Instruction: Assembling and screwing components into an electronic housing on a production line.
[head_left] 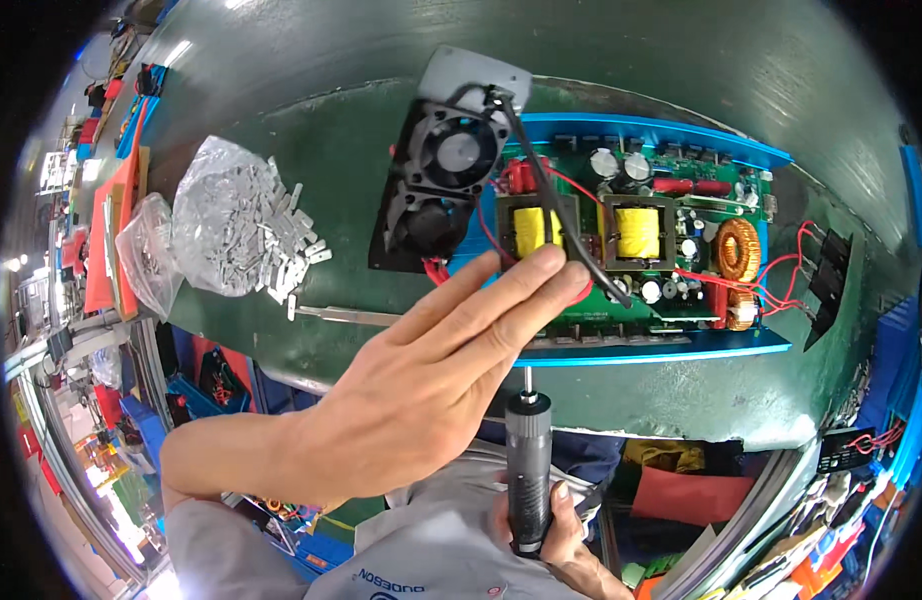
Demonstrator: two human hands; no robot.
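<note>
Green bench [341, 165] | black screwdriver [529, 470]: tip forward | blue-sided unit [636, 235]: long axis left-right

Brightly lit; sheen on green tabletop [671, 385]; rim bent, corners black.

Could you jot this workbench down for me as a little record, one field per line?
Left hand: left hand open, fingers extended over the circuit board beside a black cable; contact unclear
Right hand: right hand gripping a black cylindrical screwdriver, shaft toward the near blue rail
On the board: two yellow-wrapped transformers, copper-wound toroid
Left end: black panel with two fans
Right end: black plate, red wires leading to it
Far left: small metal pieces with a clear plastic bag
Surface: green workbench
</note>
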